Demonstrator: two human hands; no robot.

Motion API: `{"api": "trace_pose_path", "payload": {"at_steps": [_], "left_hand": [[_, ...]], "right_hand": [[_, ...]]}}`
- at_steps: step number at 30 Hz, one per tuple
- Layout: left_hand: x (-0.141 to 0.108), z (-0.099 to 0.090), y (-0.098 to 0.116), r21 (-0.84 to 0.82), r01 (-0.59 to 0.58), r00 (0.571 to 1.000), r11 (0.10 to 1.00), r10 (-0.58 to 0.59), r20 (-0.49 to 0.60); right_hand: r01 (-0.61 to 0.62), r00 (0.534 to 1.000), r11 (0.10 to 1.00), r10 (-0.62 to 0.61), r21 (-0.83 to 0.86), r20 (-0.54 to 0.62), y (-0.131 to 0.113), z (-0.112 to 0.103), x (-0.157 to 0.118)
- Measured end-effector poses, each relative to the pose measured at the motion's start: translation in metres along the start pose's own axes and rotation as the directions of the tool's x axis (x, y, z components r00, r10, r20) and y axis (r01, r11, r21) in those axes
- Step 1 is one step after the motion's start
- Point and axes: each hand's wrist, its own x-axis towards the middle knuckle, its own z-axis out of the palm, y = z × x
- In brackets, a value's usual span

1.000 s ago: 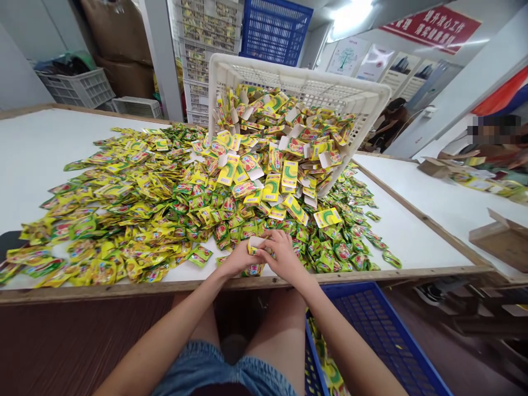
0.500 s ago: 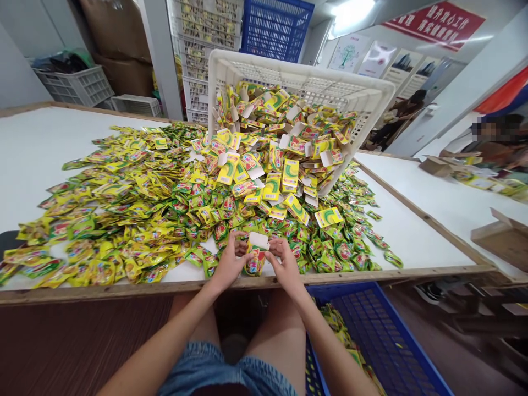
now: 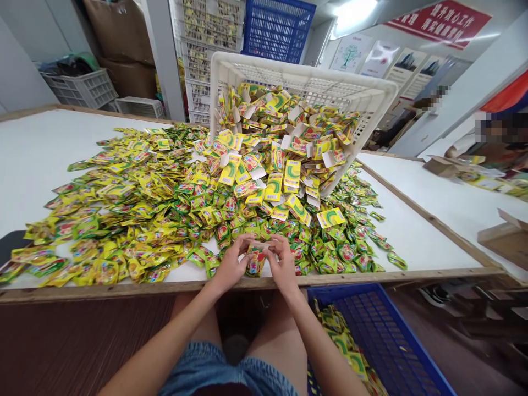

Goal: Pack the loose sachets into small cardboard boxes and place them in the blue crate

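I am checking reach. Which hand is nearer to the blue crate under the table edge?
Right. The right hand is almost above the blue crate; the left hand is farther left.

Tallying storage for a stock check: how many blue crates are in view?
2. One blue crate sits on the floor right of the person's knees, below the table edge; another blue crate is stacked behind the tipped white basket. More may be hidden.

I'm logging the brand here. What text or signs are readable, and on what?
Red banner: white Chinese characters, too blurred to quote.
Wall posters: print too small to read.
Sachets and small box held in both hands: printing too small to read.
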Motion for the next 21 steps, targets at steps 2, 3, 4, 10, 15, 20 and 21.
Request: {"api": "trace_pose_path", "payload": {"at_steps": [2, 3, 4, 10, 15, 20, 21], "left_hand": [[-0.002, -0.001, 0.004, 0.072, -0.009, 1.000, 0.997, 0.008, 0.020], [-0.002, -0.001, 0.006, 0.108, -0.015, 1.000, 0.994, 0.014, 0.016], [-0.003, -0.002, 0.008, 0.133, -0.019, 1.000, 0.991, 0.019, 0.002], [-0.006, -0.002, 0.013, 0.158, 0.047, 0.994, 0.986, -0.031, -0.101], [-0.002, 0.001, 0.010, 0.136, 0.092, 0.987, 0.986, -0.072, -0.147], [0.000, 0.002, 0.006, 0.078, 0.118, 0.982, 0.990, -0.105, -0.156], [0.001, 0.002, 0.005, 0.063, 0.125, 0.982, 0.990, -0.115, -0.148]], "right_hand": [[0.049, 0.997, 0.999, -0.048, -0.015, 0.054, -0.003, -0.001, -0.003], [0.076, 0.994, 0.997, -0.073, -0.025, 0.083, -0.005, -0.001, -0.004], [0.094, 0.991, 0.995, -0.090, -0.033, 0.101, -0.007, -0.001, -0.005], [0.102, 0.993, 0.989, -0.094, -0.110, 0.075, -0.015, 0.002, -0.003], [0.036, 0.997, 0.982, -0.021, -0.187, 0.079, -0.015, 0.002, 0.005], [0.007, 0.997, 0.991, 0.003, -0.134, 0.078, -0.016, 0.002, 0.003], [-0.001, 0.997, 0.993, 0.010, -0.121, 0.073, -0.015, 0.003, 0.002]]}}
